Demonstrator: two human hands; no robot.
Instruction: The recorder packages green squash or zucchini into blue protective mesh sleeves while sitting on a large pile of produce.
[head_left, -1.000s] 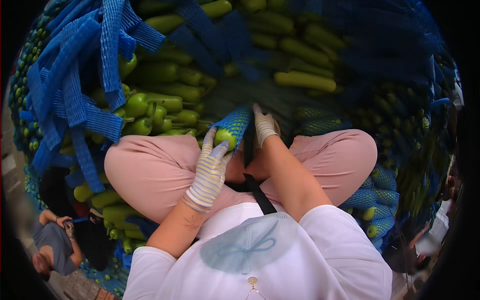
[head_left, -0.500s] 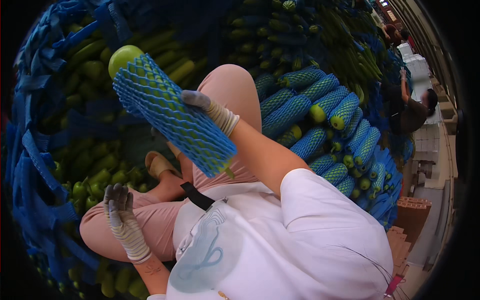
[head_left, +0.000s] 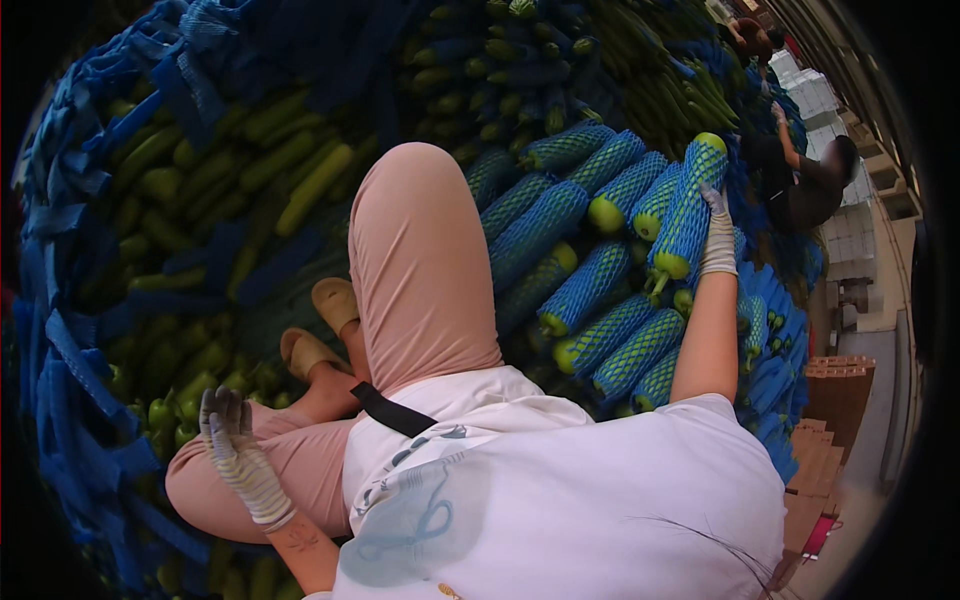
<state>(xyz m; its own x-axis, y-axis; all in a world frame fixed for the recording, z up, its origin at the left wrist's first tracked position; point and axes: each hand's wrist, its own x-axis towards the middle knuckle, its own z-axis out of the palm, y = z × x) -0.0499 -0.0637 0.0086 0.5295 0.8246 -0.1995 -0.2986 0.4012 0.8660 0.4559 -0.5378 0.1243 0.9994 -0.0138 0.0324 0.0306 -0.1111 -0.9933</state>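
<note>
The dark greenish floor [head_left: 262, 325] bears bare green gourds [head_left: 315, 190], netted gourds [head_left: 542, 232] and blue net strips [head_left: 85, 370].

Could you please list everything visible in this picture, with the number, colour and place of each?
netted gourd in hand: one, green in blue net, right of centre
other netted gourds: many, green in blue, centre to right
bare gourds: many, green, left and upper left
foam net sleeves: many, blue, left side
co-workers: at least two, dark clothes, upper right
boxes: several, white, upper right
stacks: several, brown, lower right, kind unclear
sandals: two, tan, left of centre
trousers: one pair, pink, on the legs
T-shirt: one, white, bottom middle
strap: one, black, at the waist
left hand: one, striped glove, open by left knee
right hand: one, striped glove, holding the netted gourd
</note>
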